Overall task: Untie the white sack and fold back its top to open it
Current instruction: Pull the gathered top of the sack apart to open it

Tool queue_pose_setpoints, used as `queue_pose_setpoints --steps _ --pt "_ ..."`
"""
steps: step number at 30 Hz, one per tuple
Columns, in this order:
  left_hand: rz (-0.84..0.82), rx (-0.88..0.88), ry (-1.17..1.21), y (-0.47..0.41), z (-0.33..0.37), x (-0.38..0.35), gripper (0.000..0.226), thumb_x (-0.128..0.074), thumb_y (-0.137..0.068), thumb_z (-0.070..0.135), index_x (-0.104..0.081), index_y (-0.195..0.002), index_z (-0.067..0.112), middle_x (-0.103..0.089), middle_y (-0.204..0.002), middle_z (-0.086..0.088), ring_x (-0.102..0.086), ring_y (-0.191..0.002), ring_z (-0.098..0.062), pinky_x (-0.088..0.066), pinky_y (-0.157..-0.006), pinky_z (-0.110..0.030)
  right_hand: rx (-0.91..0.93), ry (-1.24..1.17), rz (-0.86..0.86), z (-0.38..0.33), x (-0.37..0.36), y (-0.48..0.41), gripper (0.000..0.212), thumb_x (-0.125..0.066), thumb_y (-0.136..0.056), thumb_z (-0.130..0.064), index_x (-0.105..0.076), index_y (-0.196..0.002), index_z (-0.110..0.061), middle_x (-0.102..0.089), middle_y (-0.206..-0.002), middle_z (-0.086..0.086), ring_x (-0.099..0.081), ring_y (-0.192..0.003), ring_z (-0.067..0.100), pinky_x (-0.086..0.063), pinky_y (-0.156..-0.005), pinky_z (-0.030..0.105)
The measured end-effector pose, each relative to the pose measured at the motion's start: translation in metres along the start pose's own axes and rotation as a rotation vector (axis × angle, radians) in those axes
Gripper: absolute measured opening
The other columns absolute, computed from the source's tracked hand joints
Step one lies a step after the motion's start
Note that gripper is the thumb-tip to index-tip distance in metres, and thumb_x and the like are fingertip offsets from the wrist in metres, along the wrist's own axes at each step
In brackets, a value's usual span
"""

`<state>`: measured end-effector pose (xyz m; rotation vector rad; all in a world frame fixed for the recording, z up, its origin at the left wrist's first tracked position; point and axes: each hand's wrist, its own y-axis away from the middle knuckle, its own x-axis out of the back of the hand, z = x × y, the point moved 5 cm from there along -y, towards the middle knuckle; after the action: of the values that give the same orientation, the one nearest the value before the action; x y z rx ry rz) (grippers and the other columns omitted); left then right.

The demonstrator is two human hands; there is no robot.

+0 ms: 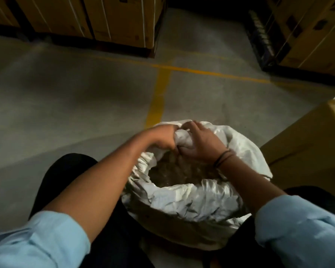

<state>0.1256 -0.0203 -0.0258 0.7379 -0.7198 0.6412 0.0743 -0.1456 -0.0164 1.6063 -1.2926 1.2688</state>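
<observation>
White crinkly woven plastic sack (191,202) is sitting on the grey floor (66,93) between the person's knees, and its mouth is already gaping, showing brownish stuff inside. On the left, the left hand (163,137) is closing around a bunched wad of the sack's top at the far rim. Right beside it, almost touching, the right hand (199,143) is gripping the same wad, fingers curled over it. No tie is showing, so the untying looks done and the folding back seems to be under way. Next, both hands should probably be rolling that bunch outward and down over the rim. A tan cardboard box (308,140) is standing just right of the sack.
</observation>
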Motion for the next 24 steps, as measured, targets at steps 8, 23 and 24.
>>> queue_pose_setpoints --steps 8,23,24 --pt "-0.195 0.175 0.392 0.025 -0.058 0.036 0.052 -0.093 -0.065 0.025 -0.071 -0.107 0.004 -0.075 -0.099 -0.011 -0.072 -0.084 -0.023 -0.058 -0.073 -0.035 -0.180 0.314 0.083 0.038 -0.023 0.024 0.061 -0.066 -0.075 -0.031 -0.054 -0.134 -0.020 -0.070 -0.119 0.005 -0.051 -0.126 0.035 -0.028 -0.101 0.052" --pt "0.089 -0.006 -0.329 -0.012 0.040 -0.034 0.055 -0.070 -0.079 0.042 -0.056 -0.130 0.024 -0.069 -0.120 -0.006 -0.065 -0.109 -0.028 -0.051 -0.089 -0.036 -0.162 0.131 0.051 0.019 0.003 0.044 0.078 -0.065 -0.078 -0.034 -0.034 -0.147 -0.016 -0.053 -0.137 0.010 -0.060 -0.106 0.040 -0.051 -0.072 0.044" --pt "0.040 -0.050 -0.328 -0.016 0.042 -0.032 0.043 -0.072 -0.079 0.040 -0.064 -0.116 0.021 -0.071 -0.115 -0.006 -0.066 -0.104 -0.027 -0.050 -0.082 -0.033 -0.181 0.172 0.048 0.022 0.002 0.046 0.086 -0.062 -0.077 -0.040 -0.029 -0.152 -0.016 -0.047 -0.145 0.008 -0.054 -0.117 0.039 -0.050 -0.083 0.046"
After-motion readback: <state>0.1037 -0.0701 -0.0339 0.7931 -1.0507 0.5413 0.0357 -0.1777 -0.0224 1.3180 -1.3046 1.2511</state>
